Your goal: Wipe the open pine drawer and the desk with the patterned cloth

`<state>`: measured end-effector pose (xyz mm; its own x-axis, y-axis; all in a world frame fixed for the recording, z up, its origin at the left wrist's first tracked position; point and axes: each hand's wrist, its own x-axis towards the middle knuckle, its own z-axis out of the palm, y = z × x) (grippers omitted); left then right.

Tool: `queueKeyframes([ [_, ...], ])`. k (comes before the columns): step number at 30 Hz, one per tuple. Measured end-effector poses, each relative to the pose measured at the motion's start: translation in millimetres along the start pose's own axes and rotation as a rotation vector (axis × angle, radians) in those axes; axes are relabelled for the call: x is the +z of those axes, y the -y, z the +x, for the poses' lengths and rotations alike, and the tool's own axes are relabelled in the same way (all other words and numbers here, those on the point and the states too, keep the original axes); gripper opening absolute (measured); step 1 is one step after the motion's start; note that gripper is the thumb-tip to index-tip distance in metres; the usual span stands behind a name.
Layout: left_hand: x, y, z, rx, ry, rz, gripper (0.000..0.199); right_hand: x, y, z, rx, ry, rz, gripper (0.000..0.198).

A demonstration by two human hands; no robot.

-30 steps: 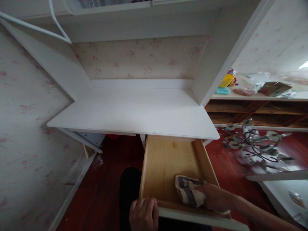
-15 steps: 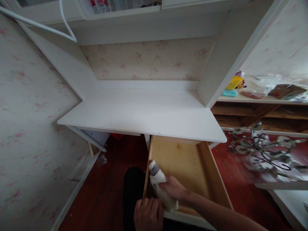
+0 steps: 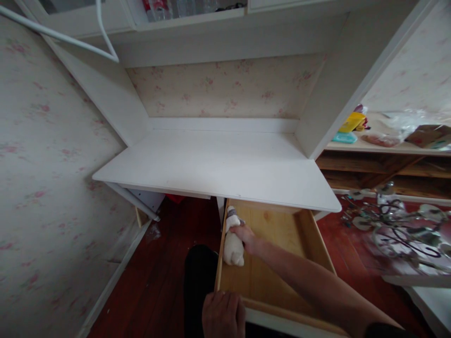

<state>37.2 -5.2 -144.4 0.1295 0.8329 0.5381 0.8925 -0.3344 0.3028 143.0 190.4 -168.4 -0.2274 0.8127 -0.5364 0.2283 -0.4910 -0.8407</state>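
A wooden drawer (image 3: 282, 277) is pulled out beneath the white desktop. Inside it, along the left wall, lies a bunched white cloth (image 3: 234, 249) with a grey band near its far end. My right hand (image 3: 246, 237) reaches in from the right and grips this cloth, pressing it low in the drawer; my fingertips are partly hidden. At the drawer's front left corner, my left hand (image 3: 223, 314) has its fingers curled over the front edge.
The white desk (image 3: 225, 164) has a hutch above it. A white cable (image 3: 63, 37) hangs at the upper left. A chandelier (image 3: 405, 225) with several lamp arms lies to the right, near a wooden shelf (image 3: 384, 148) with bags and a box. A dark-clothed leg (image 3: 200, 281) is beside the drawer.
My right hand has pushed the white cloth farther back along the drawer's left side. My left hand keeps its place on the front edge. The view has shifted slightly.
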Motion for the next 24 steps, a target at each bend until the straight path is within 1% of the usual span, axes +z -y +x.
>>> queueKeyframes([
  [3, -1, -2, 1, -0.008, -0.001, 0.014, 0.019, -14, 19, 27, 0.041, -0.082, -0.031, 0.026],
  [6, -1, -3, 1, -0.022, 0.007, 0.017, 0.02, -24, 34, 37, 0.021, -0.103, -0.123, 0.025],
  [8, -1, -2, 1, -0.022, 0.005, 0.022, 0.02, -30, 39, 29, -0.017, -0.096, -0.218, 0.022],
  [10, 0, -2, 1, -0.013, 0.0, 0.026, 0.02, -35, 40, 11, -0.078, -0.091, -0.329, 0.021],
  [12, 0, -1, 1, 0.0, -0.003, 0.028, 0.02, -41, 35, -15, -0.16, -0.085, -0.423, 0.029],
  [13, 0, -1, 1, 0.006, -0.007, 0.029, 0.019, -44, 30, -27, -0.252, -0.069, -0.496, 0.038],
  [14, 0, 0, 1, 0.011, -0.011, 0.028, 0.018, -48, 25, -38, -0.405, -0.037, -0.605, 0.047],
  [16, 1, 0, 1, 0.017, -0.021, 0.022, 0.016, -55, 12, -49, -0.797, 0.015, -0.901, 0.058],
  [17, 1, 1, 1, 0.019, -0.024, 0.016, 0.016, -58, 5, -48, -0.984, 0.019, -1.061, 0.058],
  [18, 2, 1, 1, 0.021, -0.025, 0.013, 0.016, -62, -2, -44, -1.12, 0.005, -1.201, 0.056],
  [19, 2, 1, 1, 0.021, -0.023, 0.013, 0.017, -65, -9, -36, -1.186, -0.027, -1.305, 0.054],
  [20, 2, 0, 0, 0.02, -0.021, 0.017, 0.018, -69, -15, -25, -1.201, -0.056, -1.384, 0.052],
  [21, 2, 0, 0, 0.017, -0.02, 0.025, 0.018, -71, -19, -14, -1.17, -0.074, -1.446, 0.05],
  [24, 2, 0, 0, 0.006, -0.007, 0.046, 0.019, -78, -27, 19, -0.97, -0.083, -1.541, 0.045],
])
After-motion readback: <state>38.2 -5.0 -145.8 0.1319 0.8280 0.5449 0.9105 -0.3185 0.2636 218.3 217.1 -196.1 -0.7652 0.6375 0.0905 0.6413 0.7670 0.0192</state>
